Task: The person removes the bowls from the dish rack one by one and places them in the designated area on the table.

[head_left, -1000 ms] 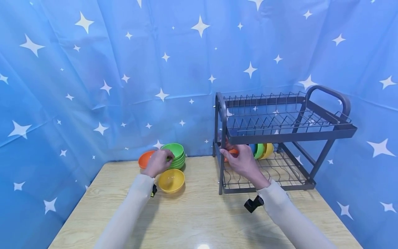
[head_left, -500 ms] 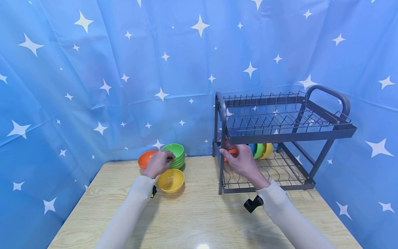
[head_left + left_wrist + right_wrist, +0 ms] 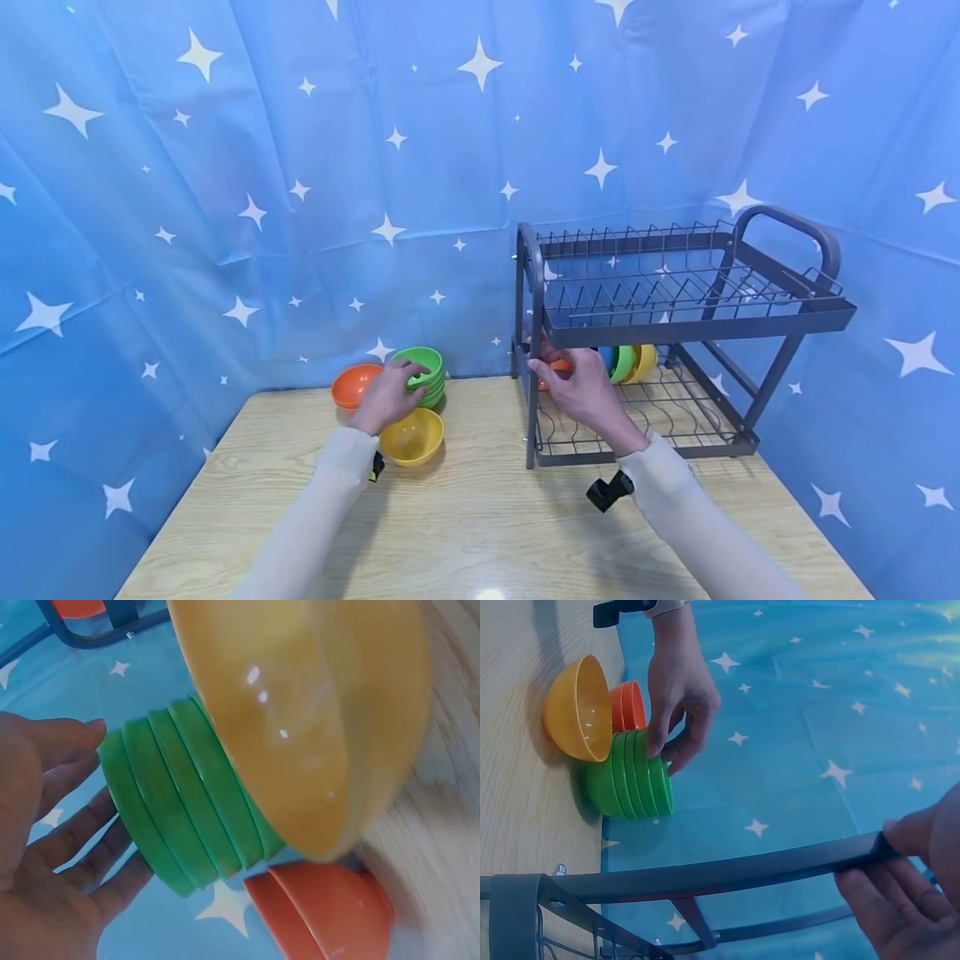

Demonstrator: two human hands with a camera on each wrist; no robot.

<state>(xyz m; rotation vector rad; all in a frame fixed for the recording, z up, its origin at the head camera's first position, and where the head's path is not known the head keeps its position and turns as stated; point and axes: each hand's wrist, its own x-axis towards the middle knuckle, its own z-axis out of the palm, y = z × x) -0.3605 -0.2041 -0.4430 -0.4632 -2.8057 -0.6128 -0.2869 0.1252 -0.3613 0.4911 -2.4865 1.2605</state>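
My left hand (image 3: 397, 385) pinches the rim of the top bowl of a green bowl stack (image 3: 427, 377) at the table's back. In the right wrist view the left hand's (image 3: 671, 754) thumb lies outside that rim and its fingers inside. The left wrist view shows the green stack (image 3: 187, 810) against my palm. My right hand (image 3: 555, 373) grips an orange bowl (image 3: 561, 365) at the left end of the grey dish rack's (image 3: 675, 321) lower tier. Its thumb (image 3: 919, 829) touches a rack bar.
A yellow bowl (image 3: 412, 435) sits in front of the green stack, and orange bowls (image 3: 351, 385) sit to its left. Blue, green and yellow bowls (image 3: 626, 362) stand on edge in the lower tier. The rack's upper tier holds nothing. Blue starred cloth surrounds the wooden table (image 3: 465, 533).
My left hand has slid a little to the right onto the top green bowl. The right hand has stayed put at the rack.
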